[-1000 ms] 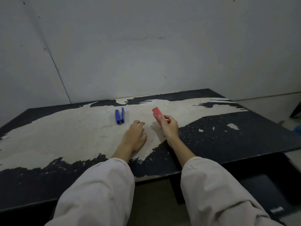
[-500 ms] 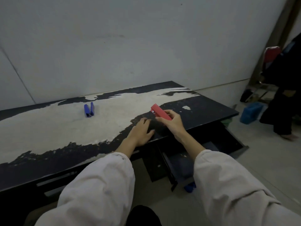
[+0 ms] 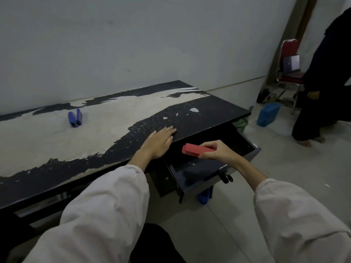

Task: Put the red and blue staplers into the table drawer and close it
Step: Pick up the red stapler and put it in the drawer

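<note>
Our right hand (image 3: 218,151) pinches the red plastic stapler (image 3: 197,150) lengthwise, directly above the open dark drawer (image 3: 201,172) (left hand (image 3: 158,142) flat, empty).

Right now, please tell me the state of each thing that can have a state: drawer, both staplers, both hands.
drawer: pulled open.
red stapler: held above the open drawer, closed, not yet inside.
blue stapler: on the table, hinged open, untouched.
right hand: gripping the red stapler.
left hand: flat on the table edge, holding nothing.
</note>
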